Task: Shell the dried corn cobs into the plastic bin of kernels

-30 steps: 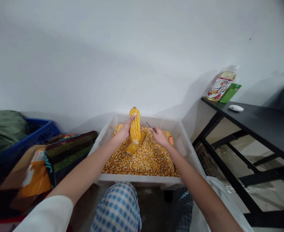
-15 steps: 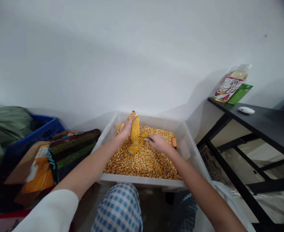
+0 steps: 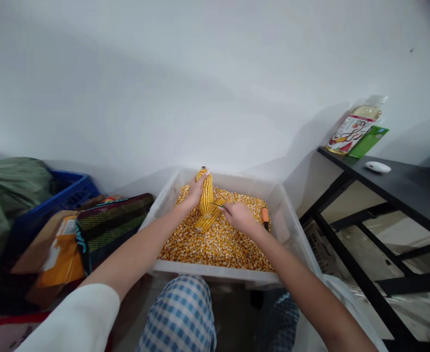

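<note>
Left hand [image 3: 196, 193]: I grip the upright corn cob [image 3: 206, 193], fingers closed round it;
Right hand [image 3: 240, 218]: I pinch a thin pick [image 3: 218, 206]; just moved in, tip now at the cob.

One left hand [image 3: 196, 193], one right hand [image 3: 240, 218], two corn cobs [image 3: 206, 193] and one thin pick [image 3: 217, 205] — all over one plastic tub [image 3: 215, 274] of loose kernels [image 3: 215, 252], with one orange handle [image 3: 265, 217] in it. Beyond it, one blue crate [image 3: 72, 193], one tabletop [image 3: 413, 183], one bottle [image 3: 352, 129] and one white computer mouse [image 3: 378, 167] — a single one of each
</note>
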`<state>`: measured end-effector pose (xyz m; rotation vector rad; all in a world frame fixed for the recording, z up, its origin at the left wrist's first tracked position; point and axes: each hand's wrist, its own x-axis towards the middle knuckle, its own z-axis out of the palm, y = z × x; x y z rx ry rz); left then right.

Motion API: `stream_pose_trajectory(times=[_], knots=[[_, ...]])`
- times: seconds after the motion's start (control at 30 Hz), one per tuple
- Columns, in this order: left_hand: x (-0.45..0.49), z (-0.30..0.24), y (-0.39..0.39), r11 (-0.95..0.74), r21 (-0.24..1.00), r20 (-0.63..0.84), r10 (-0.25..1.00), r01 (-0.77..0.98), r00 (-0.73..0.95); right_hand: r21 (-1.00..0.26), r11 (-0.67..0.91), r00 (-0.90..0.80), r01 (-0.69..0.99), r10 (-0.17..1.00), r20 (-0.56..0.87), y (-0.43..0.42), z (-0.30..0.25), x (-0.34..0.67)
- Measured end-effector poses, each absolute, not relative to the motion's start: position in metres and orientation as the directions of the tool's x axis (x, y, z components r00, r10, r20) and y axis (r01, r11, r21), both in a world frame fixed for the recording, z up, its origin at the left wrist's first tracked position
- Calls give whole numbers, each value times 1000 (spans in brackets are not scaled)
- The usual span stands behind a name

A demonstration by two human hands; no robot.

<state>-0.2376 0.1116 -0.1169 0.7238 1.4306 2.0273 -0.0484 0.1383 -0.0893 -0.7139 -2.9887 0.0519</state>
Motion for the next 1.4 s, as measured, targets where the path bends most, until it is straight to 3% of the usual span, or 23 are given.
stream_pose_trajectory(times=[0.67, 0.93, 1.4], knots=[[-235, -117, 112, -263, 965, 161, 650, -21, -743, -1, 905, -904, 425, 425, 41, 138, -87, -48], [-226, -111, 112, -197, 970, 232, 599, 139, -766, 70, 920, -923, 385, 383, 47, 128, -92, -49], [-211, -109, 113, -158, 924, 374, 561, 348, -739, 33, 928, -928, 372, 370, 40, 131, -91, -46]])
